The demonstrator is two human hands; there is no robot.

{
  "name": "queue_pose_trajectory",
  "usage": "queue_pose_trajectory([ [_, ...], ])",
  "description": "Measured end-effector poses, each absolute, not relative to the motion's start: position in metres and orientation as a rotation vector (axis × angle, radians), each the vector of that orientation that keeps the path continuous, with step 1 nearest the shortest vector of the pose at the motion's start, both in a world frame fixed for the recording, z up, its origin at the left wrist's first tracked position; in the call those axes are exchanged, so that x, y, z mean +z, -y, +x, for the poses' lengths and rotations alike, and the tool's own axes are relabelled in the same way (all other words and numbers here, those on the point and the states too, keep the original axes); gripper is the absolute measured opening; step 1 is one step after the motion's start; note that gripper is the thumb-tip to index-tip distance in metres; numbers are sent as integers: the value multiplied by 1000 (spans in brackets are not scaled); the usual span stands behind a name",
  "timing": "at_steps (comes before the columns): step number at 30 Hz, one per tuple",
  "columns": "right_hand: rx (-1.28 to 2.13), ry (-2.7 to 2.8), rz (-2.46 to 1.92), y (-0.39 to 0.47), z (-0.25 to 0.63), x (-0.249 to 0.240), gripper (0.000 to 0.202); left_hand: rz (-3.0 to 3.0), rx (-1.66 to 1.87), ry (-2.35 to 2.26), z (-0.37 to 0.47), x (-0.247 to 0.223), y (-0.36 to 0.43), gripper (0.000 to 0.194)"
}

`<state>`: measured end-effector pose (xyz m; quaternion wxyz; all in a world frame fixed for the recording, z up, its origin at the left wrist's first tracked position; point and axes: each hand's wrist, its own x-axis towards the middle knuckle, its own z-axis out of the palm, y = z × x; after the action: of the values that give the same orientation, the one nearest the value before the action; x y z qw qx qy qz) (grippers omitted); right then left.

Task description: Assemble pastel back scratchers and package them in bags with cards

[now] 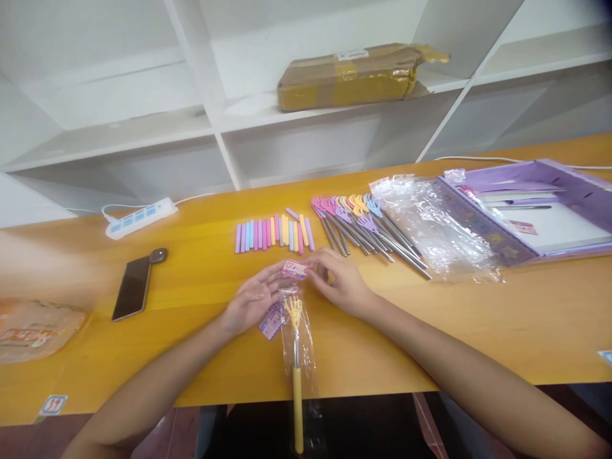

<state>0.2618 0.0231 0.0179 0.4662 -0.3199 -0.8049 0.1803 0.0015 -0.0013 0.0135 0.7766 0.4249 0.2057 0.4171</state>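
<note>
Between my hands is a small pink printed card (pixel 295 269). My right hand (pixel 340 278) pinches its right edge with thumb and forefinger. My left hand (pixel 255 296) lies at the card's left side, palm up, fingers spread apart. Just below, a yellow hand-shaped scratcher (pixel 297 382) with a metal rod and yellow handle lies in a clear plastic bag (pixel 310 357), its handle end past the table's front edge. A purple printed card (pixel 271 320) sits beside the scratcher's head, under my left hand.
Coloured handle tubes (pixel 262 234) form a row behind my hands. To their right are metal rods with coloured hand-shaped heads (pixel 356 210), clear bags (pixel 406 217) and a purple box (pixel 526 254). A phone (pixel 132 288), mouse (pixel 159 255) and power strip (pixel 142 218) lie left.
</note>
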Motion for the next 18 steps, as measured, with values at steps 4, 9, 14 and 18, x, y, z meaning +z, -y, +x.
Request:
queue_pose_trajectory([
  [4, 416, 2002, -753, -22, 262, 20, 19, 925, 886, -433, 2, 14, 2, 66],
  [9, 371, 2038, -723, -21, 263, 18, 22, 930, 876, -437, 2, 14, 3, 71],
  [14, 341, 2086, -737, -20, 263, 15, 27, 933, 881, -444, 4, 17, 3, 71],
  [18, 357, 2113, -752, -18, 263, 16, 26, 924, 903, -446, 4, 19, 4, 69],
])
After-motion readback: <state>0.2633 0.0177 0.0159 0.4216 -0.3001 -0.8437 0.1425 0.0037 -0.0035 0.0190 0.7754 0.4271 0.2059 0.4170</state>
